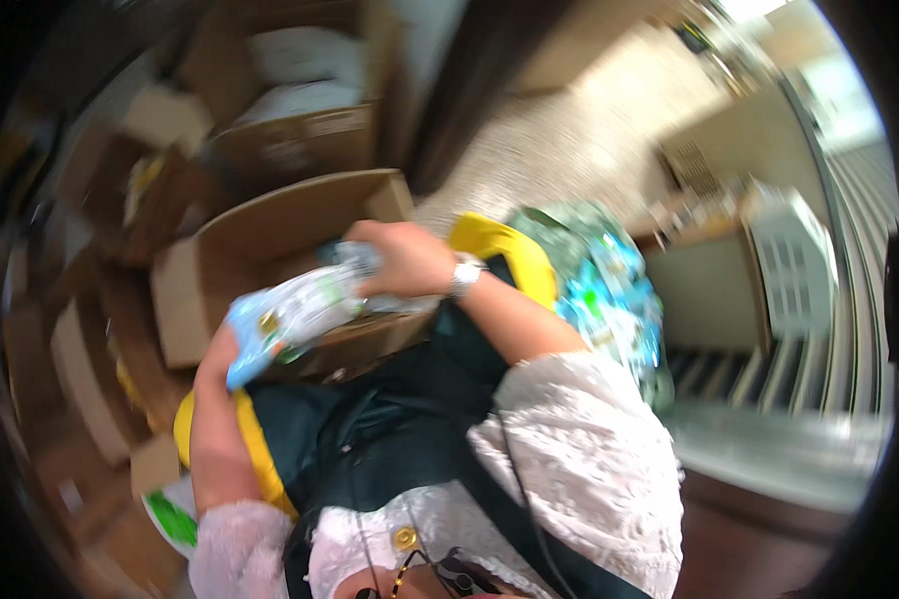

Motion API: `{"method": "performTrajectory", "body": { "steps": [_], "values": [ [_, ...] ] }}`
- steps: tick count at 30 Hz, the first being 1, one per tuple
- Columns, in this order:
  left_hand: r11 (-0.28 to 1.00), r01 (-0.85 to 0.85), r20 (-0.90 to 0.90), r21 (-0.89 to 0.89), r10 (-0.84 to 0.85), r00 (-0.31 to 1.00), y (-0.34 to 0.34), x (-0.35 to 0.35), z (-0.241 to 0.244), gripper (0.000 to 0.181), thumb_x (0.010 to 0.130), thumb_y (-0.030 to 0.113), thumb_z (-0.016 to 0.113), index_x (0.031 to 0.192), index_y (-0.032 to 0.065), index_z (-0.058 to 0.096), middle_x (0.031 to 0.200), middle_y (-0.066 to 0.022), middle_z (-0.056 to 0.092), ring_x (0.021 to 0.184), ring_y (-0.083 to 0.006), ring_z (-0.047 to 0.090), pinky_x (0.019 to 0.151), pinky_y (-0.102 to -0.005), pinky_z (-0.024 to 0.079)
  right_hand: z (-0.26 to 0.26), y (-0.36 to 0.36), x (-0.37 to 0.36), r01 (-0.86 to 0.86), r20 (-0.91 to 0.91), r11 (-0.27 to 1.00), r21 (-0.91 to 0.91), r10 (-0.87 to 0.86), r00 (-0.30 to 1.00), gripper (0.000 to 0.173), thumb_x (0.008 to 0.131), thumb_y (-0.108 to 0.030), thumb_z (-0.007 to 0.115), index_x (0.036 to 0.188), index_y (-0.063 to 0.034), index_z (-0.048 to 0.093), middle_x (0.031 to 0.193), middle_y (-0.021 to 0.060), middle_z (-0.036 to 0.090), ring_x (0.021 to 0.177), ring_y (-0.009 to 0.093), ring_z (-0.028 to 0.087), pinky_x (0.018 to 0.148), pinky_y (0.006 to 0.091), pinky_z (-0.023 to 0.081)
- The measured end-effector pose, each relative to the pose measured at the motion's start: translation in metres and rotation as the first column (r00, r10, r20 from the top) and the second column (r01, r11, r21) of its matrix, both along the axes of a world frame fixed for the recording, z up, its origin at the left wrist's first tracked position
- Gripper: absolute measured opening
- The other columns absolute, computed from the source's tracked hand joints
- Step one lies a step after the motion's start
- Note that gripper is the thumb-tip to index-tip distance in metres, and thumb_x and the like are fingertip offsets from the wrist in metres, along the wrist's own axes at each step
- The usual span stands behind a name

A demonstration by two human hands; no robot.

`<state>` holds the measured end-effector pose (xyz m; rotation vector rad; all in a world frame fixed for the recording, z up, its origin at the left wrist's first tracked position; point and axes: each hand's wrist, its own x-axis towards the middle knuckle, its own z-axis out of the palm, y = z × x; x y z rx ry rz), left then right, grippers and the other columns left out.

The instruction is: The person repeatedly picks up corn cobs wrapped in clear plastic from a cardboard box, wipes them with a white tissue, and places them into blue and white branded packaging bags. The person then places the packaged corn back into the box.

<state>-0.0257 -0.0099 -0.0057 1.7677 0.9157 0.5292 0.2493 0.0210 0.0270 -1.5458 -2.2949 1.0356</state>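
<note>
A blue and white plastic packet (pixel 311 311), printed and soft-looking, lies slanted between my two hands above an open cardboard box (pixel 277 217). My left hand (pixel 221 350) supports its lower left end, with the fingers hidden behind it. My right hand (pixel 404 258), with a metal watch on the wrist, grips the crumpled clear upper right end. Below the hands, the inside of the box is partly hidden; some clear plastic and a dark teal thing show there, blurred.
A greenish sack (pixel 562 224) with blue packets (pixel 614 292) stands to my right. Cardboard boxes (pixel 90 382) crowd the left, and another box (pixel 292 142) holding white bags is ahead. A dark post (pixel 464 90) rises beyond my box. A white plastic crate (pixel 790 262) and a ridged metal surface are farther right.
</note>
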Motion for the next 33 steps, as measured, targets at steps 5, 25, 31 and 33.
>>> {"method": "performTrajectory", "body": {
  "steps": [5, 25, 31, 33],
  "values": [
    [0.486, -0.353, 0.174, -0.799, 0.75, 0.638, -0.015, -0.041, -0.05, 0.028, 0.079, 0.011, 0.06, 0.103, -0.0031, 0.06, 0.101, -0.0064, 0.062, 0.089, -0.014, 0.059, 0.078, -0.0287, 0.049, 0.05, -0.036, 0.026, 0.067, -0.195, 0.989, 0.133, -0.04, 0.98, 0.051, 0.063, -0.024, 0.078, 0.107, -0.009, 0.056, 0.094, 0.0147, 0.064, 0.086, 0.03, 0.062, 0.073, 0.0378, 0.049],
    [0.809, -0.298, 0.363, -0.507, 0.514, 0.777, 0.005, 0.002, 0.004, 0.046, 0.071, 0.021, 0.067, 0.112, 0.005, 0.056, 0.108, -0.0083, 0.057, 0.101, -0.0203, 0.054, 0.089, -0.034, 0.045, -0.157, -0.321, 0.462, 0.971, 0.782, 0.237, 0.035, -0.612, 0.121, 0.069, 0.056, -0.026, 0.084, 0.115, -0.0055, 0.055, 0.11, 0.0147, 0.062, 0.101, 0.029, 0.06, 0.086, 0.0389, 0.046],
    [0.83, -0.223, 0.42, -0.511, 0.467, 0.778, -0.002, -0.02, 0.017, 0.039, 0.073, 0.023, 0.067, 0.107, 0.007, 0.059, 0.097, -0.0055, 0.061, 0.084, -0.0121, 0.06, 0.061, -0.0208, 0.051, -0.05, -0.154, 0.392, 0.565, 0.293, 0.604, 0.562, -0.784, 0.547, 0.027, 0.078, -0.023, 0.066, 0.1, -0.0069, 0.063, 0.096, 0.0144, 0.065, 0.084, 0.03, 0.063, 0.074, 0.0378, 0.049],
    [0.834, -0.193, 0.438, -0.517, 0.451, 0.778, -0.004, -0.019, 0.013, 0.037, 0.074, 0.023, 0.067, 0.106, 0.007, 0.059, 0.096, -0.0051, 0.061, 0.082, -0.0112, 0.06, 0.058, -0.0197, 0.051, -0.008, -0.084, 0.296, 0.664, -0.082, 0.694, 0.277, -0.671, 0.737, 0.022, 0.085, -0.017, 0.061, 0.098, -0.0003, 0.064, 0.088, 0.0057, 0.067, 0.082, 0.013, 0.061, 0.072, 0.0269, 0.045]
  ]
}}
